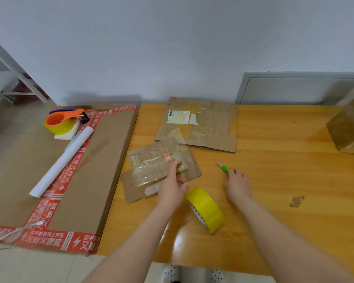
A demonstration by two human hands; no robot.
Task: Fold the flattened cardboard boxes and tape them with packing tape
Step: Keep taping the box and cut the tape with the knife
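Note:
A small flattened cardboard box (154,165), covered in clear tape, lies on the wooden table (278,186) over another cardboard piece. My left hand (173,185) grips its right edge, thumb on top. A strip of clear tape rises from this box toward the back. My right hand (237,184) lies palm down to the right, its fingers curled over the handle of a green utility knife (223,168) whose blade points away to the left. A yellow packing tape roll (206,209) stands on edge between my forearms. A larger flattened box (211,127) lies further back.
A taped-up brown box (348,129) sits at the table's right edge. Left of the table, a big flat carton (108,152) with red printed tape carries an orange tape dispenser (63,120) with a yellow roll and a white paper roll (62,161). The wall is close behind.

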